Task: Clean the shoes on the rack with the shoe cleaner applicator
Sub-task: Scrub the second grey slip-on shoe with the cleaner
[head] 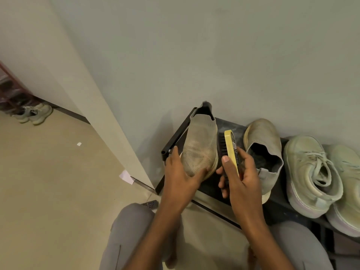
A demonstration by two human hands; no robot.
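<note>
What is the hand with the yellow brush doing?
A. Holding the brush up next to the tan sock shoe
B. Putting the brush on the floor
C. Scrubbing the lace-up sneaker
A: the right hand grips the yellow brush upright beside the tan knit shoe, which the left hand holds.
</note>
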